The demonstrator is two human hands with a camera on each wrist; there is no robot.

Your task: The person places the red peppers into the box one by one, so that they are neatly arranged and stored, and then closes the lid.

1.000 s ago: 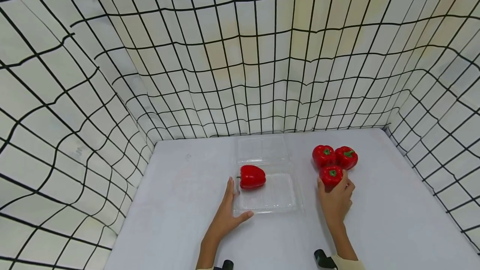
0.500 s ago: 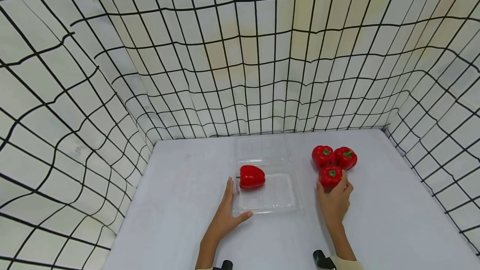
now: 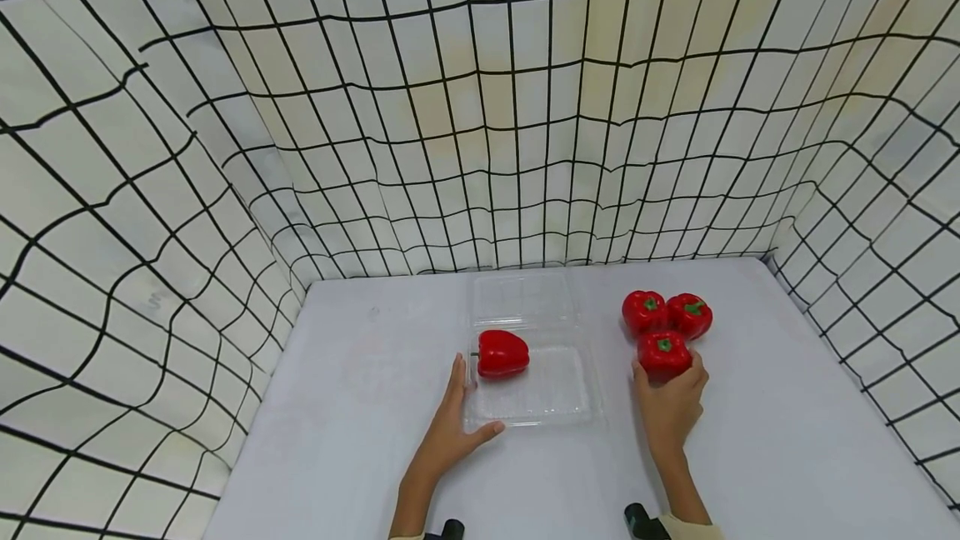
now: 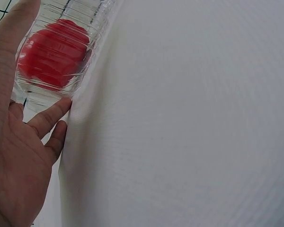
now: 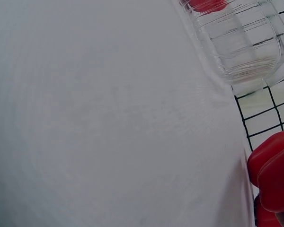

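A clear plastic clamshell container [image 3: 551,394] lies with its lid folded back. One red bell pepper [image 3: 502,353] rests on its side at the container's left, stem pointing left. My left hand [image 3: 452,432] is at the container's near left corner, fingers extended along its side and thumb spread; in the left wrist view a fingertip touches the wall. My right hand [image 3: 670,411] grips another red bell pepper [image 3: 664,355], stem up, between thumb and fingers. Whether this pepper is off the table is hard to tell. The right wrist view shows only part of this pepper [image 5: 277,175].
Two more red bell peppers, one at left [image 3: 642,312] and one at right [image 3: 688,315], sit just behind the gripped one. The white table [image 3: 360,407] ends at a black net [image 3: 517,190] over white sheeting at the back and sides.
My right fingers have shifted toward the right side of the front pepper, and more of it shows. My left hand and the container have stayed in place.
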